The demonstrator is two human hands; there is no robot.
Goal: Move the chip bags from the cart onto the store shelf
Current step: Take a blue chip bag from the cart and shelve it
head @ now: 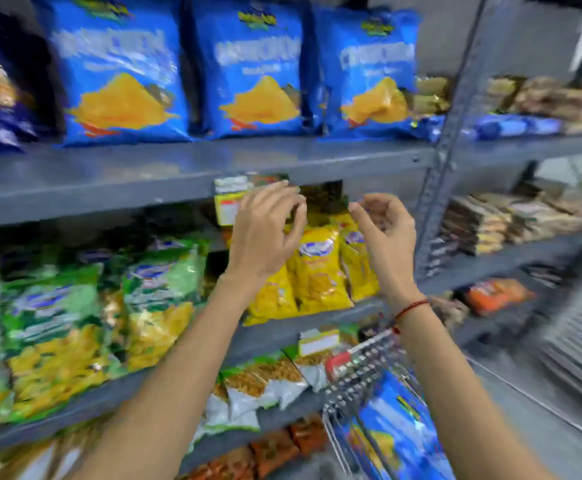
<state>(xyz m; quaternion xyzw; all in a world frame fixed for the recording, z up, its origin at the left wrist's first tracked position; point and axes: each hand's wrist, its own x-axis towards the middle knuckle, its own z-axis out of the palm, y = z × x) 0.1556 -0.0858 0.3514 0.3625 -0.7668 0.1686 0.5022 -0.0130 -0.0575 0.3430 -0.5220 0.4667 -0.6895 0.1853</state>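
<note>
Your left hand and right hand hang empty, fingers loosely curled, below the shelf edge — blue bags upright there; one bag waits in the cart.

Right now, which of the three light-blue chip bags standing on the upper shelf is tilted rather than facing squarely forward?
The rightmost bag, next to the grey upright post; it leans and turns sideways, while the other two stand flat-fronted.

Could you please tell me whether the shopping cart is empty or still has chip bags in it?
Not empty: at least one blue chip bag shows inside the wire cart. How many remain, I cannot tell.
</note>
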